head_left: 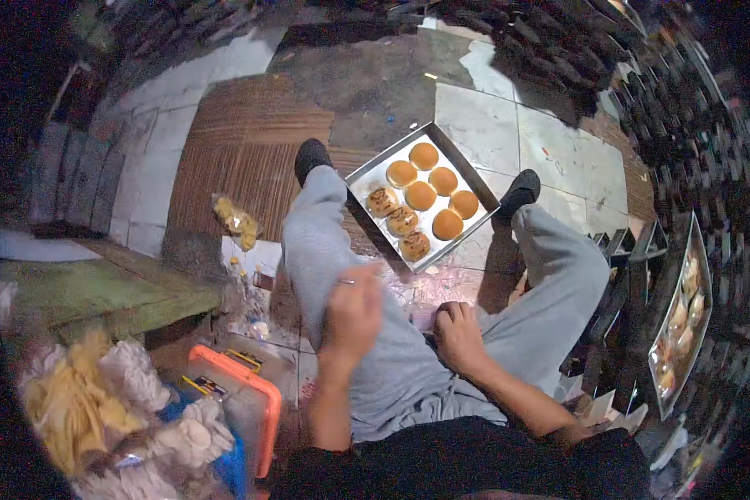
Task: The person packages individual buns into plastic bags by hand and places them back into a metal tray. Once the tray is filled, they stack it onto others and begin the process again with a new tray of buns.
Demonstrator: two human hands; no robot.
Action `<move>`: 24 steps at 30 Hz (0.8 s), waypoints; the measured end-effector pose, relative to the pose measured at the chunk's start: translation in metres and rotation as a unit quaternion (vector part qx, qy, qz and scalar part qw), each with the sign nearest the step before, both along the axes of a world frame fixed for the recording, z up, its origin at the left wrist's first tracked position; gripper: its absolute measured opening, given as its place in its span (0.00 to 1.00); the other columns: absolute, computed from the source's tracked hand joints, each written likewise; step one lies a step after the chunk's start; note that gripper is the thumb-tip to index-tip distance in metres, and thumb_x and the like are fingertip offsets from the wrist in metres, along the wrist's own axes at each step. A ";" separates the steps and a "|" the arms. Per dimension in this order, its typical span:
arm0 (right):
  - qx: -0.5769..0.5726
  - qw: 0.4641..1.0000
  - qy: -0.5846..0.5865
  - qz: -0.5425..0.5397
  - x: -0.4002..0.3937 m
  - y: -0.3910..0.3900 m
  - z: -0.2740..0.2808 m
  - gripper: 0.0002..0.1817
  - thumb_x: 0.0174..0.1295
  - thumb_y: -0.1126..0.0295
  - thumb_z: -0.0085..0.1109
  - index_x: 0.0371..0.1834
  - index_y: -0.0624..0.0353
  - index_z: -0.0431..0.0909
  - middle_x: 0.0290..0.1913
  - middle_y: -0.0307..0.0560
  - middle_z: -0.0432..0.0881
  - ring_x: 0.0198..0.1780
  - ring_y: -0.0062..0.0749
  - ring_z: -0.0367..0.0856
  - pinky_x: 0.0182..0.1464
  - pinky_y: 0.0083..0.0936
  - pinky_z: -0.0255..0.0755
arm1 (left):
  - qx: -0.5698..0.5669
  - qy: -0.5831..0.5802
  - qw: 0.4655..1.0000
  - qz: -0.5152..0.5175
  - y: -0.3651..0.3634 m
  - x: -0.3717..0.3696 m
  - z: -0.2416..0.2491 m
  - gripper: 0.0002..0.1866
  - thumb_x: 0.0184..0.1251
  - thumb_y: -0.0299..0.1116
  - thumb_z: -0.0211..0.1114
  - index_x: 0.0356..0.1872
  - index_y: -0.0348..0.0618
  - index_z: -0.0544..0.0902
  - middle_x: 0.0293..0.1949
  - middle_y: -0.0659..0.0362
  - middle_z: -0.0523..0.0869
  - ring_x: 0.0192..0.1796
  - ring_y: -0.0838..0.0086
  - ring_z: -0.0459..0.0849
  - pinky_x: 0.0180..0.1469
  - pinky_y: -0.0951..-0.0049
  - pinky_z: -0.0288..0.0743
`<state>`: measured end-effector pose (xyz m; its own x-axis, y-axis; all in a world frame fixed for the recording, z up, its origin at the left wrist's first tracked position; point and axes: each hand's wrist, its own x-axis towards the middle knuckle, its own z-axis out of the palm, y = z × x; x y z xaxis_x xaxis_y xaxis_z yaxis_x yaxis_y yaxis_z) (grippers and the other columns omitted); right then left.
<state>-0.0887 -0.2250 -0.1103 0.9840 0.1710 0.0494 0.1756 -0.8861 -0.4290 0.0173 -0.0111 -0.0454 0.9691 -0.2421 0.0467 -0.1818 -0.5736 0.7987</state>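
Observation:
A square metal tray [465, 171] on the floor between my feet holds round buns. Several are plain golden buns [420, 196]; three buns [402, 221] along the left side carry a dark streaked topping. My left hand [354, 310], a ring on one finger, is above my left thigh, and motion blurs its fingers. Between my legs my right hand [460, 335] is closed, fingers curled down. Its fingertips are beside crumpled clear plastic with a pinkish tint [425, 317]. What those fingers hold, if anything, is hidden.
At right, a long tray [682, 325] of wrapped buns leans near dark stacked racks [683, 142]. To the left are a green bench [117, 292], an orange-rimmed clear container [267, 392], crumpled cloth or plastic [79, 400], and a bag of yellowish pieces [237, 221] on the floor.

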 end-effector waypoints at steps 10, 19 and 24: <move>0.264 0.964 0.021 -0.004 0.031 -0.063 0.076 0.13 0.47 0.77 0.67 0.38 0.65 0.85 0.35 0.56 0.82 0.44 0.55 0.85 0.49 0.39 0.78 | -0.013 0.187 0.963 -0.196 -0.056 -0.048 -0.065 0.12 0.69 0.38 0.68 0.47 0.42 0.85 0.52 0.52 0.88 0.63 0.52 0.78 0.67 0.48 0.65; 0.317 0.947 0.030 0.047 0.031 -0.059 0.101 0.23 0.63 0.68 0.67 0.61 0.60 0.81 0.61 0.60 0.82 0.62 0.54 0.81 0.67 0.42 0.73 | 0.148 -0.226 0.922 -0.277 -0.066 0.023 0.037 0.12 0.58 0.30 0.71 0.44 0.46 0.86 0.38 0.57 0.88 0.50 0.62 0.83 0.66 0.50 0.66; 0.226 0.964 0.126 0.060 0.027 -0.045 0.083 0.37 0.63 0.65 0.66 0.75 0.64 0.65 0.71 0.66 0.73 0.71 0.56 0.74 0.71 0.43 0.70 | 0.150 -0.242 0.910 -0.302 -0.069 0.014 0.028 0.17 0.59 0.27 0.65 0.52 0.46 0.84 0.57 0.55 0.86 0.61 0.59 0.81 0.70 0.46 0.62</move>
